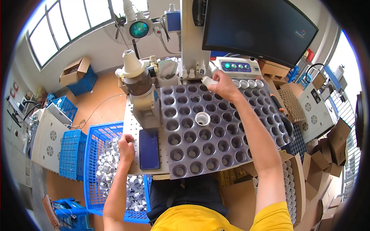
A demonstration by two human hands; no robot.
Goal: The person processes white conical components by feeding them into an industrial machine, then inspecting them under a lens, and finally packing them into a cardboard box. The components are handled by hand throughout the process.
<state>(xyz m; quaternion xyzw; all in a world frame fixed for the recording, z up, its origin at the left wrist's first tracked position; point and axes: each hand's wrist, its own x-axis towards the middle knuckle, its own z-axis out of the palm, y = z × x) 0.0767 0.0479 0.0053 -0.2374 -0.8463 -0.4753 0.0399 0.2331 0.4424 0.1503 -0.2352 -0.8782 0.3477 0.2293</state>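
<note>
My right hand (224,86) is closed around a small white plastic cup (209,81), tilted on its side above the far edge of the grey tray of round pockets (184,149). Another white cup (202,119) stands upright in the middle of the tray, its mouth up. Several more white cups (248,83) line the tray's back right edge. At the bench's left edge, my left hand (126,148) has its fingers curled; whatever they may hold is hidden. Beside it lies a dark phone (149,149).
A blue basket (91,169) of white cups stands low at left. Behind the tray are a control box with lit buttons (239,67), a monitor (258,30) and a microscope-like instrument (142,96). A cardboard box of cups (300,188) sits at lower right.
</note>
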